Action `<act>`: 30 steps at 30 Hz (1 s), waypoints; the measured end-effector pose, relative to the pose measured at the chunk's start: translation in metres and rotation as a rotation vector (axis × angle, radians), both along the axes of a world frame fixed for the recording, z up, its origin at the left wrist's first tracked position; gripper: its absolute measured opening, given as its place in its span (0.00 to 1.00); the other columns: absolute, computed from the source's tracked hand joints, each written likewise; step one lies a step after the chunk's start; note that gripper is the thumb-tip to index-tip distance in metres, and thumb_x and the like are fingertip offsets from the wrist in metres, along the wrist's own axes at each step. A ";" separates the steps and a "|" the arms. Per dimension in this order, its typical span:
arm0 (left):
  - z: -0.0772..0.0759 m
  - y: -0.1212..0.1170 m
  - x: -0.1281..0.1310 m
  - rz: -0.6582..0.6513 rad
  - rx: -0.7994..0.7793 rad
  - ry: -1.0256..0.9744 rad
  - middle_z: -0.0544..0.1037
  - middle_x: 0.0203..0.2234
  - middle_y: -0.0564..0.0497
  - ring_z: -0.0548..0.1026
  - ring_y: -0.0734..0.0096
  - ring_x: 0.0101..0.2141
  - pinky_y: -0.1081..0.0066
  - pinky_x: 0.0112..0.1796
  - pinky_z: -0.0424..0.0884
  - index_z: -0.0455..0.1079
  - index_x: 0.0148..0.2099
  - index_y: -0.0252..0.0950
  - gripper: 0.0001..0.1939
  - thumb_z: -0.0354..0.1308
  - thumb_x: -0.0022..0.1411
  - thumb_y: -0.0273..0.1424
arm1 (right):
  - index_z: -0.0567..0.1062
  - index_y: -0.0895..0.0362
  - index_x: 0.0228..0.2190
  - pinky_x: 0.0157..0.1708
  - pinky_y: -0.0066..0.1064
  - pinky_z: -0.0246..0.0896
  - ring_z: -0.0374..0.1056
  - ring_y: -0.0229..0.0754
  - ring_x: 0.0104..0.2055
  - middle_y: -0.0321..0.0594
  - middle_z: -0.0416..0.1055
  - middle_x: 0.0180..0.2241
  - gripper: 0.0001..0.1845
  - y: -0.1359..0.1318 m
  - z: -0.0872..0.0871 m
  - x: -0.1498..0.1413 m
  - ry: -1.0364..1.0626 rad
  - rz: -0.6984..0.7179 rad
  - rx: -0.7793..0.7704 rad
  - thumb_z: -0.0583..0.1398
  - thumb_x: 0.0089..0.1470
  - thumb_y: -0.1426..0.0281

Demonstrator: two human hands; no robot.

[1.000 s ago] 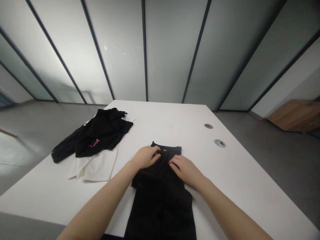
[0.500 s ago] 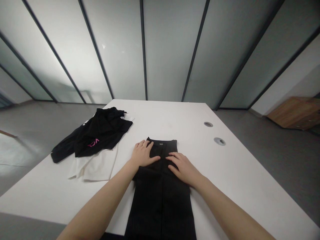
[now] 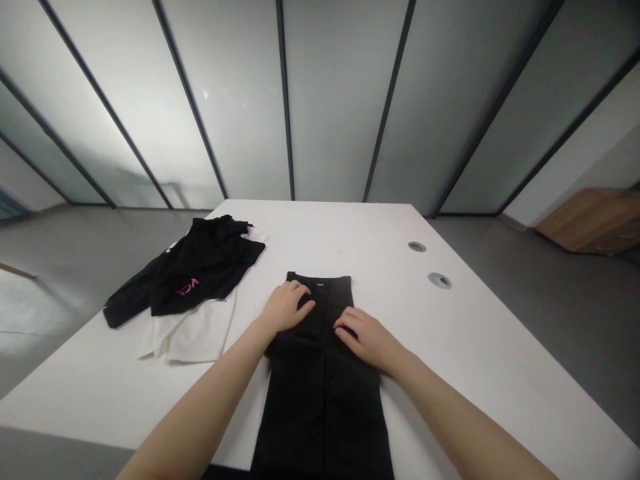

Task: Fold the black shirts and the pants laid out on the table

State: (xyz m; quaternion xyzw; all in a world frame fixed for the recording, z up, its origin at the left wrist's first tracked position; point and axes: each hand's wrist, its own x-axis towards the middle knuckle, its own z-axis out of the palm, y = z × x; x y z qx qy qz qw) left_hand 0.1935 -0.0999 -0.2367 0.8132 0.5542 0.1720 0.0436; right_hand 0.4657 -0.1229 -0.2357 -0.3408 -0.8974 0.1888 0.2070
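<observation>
Black trousers [image 3: 324, 400] lie lengthwise before me on the white table, waistband at the far end with a small pale label inside it. Near the waistband's left side, my left hand [image 3: 287, 308] rests on the cloth, open, its thumb apart from the fingers. My right hand [image 3: 367, 337] lies on the right edge a little lower down, open with loosely bent fingers. The lower ends of the trousers run out of view at the bottom.
To the left, a black garment with pink lettering [image 3: 200, 267] lies crumpled over white cloth [image 3: 200, 337]. Two round grommets [image 3: 440, 281] are set in the white table [image 3: 480, 380] on the right. Frosted glass panels stand behind, and a wooden cabinet [image 3: 590, 220] at far right.
The waistband's left corner has shifted left and lies flatter. My left hand has moved slightly left, and the fingers of both hands are more bent.
</observation>
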 end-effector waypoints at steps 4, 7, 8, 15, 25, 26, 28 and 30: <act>-0.015 0.000 0.003 -0.025 -0.067 0.091 0.69 0.68 0.39 0.66 0.46 0.67 0.48 0.65 0.63 0.70 0.67 0.40 0.27 0.53 0.74 0.48 | 0.82 0.54 0.47 0.55 0.44 0.69 0.72 0.49 0.51 0.46 0.77 0.49 0.10 0.000 -0.001 0.002 -0.037 0.025 0.020 0.60 0.68 0.69; -0.021 0.010 0.002 0.025 -0.125 0.137 0.61 0.73 0.40 0.58 0.43 0.72 0.44 0.67 0.59 0.64 0.72 0.41 0.30 0.49 0.76 0.49 | 0.80 0.54 0.54 0.64 0.50 0.64 0.69 0.52 0.62 0.49 0.74 0.59 0.15 0.002 -0.008 0.005 -0.026 -0.001 0.036 0.61 0.67 0.68; -0.021 0.015 0.002 0.037 -0.138 0.149 0.60 0.74 0.40 0.57 0.43 0.73 0.43 0.67 0.58 0.62 0.73 0.42 0.31 0.48 0.76 0.49 | 0.80 0.54 0.55 0.66 0.52 0.62 0.66 0.54 0.65 0.49 0.73 0.62 0.16 0.003 -0.009 0.006 -0.024 -0.010 0.039 0.61 0.67 0.68; -0.014 0.074 0.004 0.107 -0.190 0.203 0.55 0.76 0.38 0.53 0.42 0.74 0.42 0.68 0.54 0.56 0.76 0.40 0.34 0.47 0.76 0.48 | 0.79 0.53 0.56 0.67 0.54 0.60 0.66 0.54 0.67 0.49 0.73 0.62 0.18 0.001 -0.003 0.010 -0.012 -0.005 0.016 0.61 0.68 0.67; 0.002 0.129 0.034 0.370 -0.011 0.113 0.65 0.70 0.35 0.63 0.46 0.69 0.51 0.66 0.58 0.62 0.71 0.34 0.29 0.48 0.73 0.39 | 0.75 0.50 0.62 0.68 0.50 0.60 0.65 0.51 0.68 0.44 0.74 0.62 0.21 -0.006 0.009 0.017 -0.032 0.118 -0.113 0.58 0.71 0.64; 0.001 0.125 0.039 0.407 0.020 0.099 0.67 0.69 0.34 0.65 0.45 0.67 0.51 0.65 0.60 0.64 0.70 0.33 0.29 0.49 0.73 0.40 | 0.75 0.50 0.62 0.69 0.50 0.59 0.65 0.51 0.68 0.44 0.74 0.63 0.21 -0.005 0.008 0.017 -0.037 0.119 -0.113 0.57 0.71 0.64; -0.005 0.115 0.047 0.474 0.031 0.094 0.69 0.66 0.30 0.67 0.41 0.66 0.48 0.64 0.62 0.65 0.68 0.31 0.30 0.49 0.72 0.43 | 0.75 0.50 0.62 0.69 0.50 0.59 0.64 0.51 0.69 0.44 0.72 0.65 0.22 -0.004 0.005 0.017 -0.049 0.104 -0.108 0.58 0.71 0.64; -0.015 0.106 0.052 0.500 -0.031 0.120 0.68 0.67 0.26 0.64 0.33 0.67 0.41 0.63 0.59 0.63 0.70 0.29 0.35 0.48 0.72 0.48 | 0.75 0.52 0.63 0.70 0.51 0.58 0.62 0.52 0.70 0.47 0.68 0.68 0.23 -0.004 0.003 0.015 -0.066 0.074 -0.104 0.58 0.71 0.64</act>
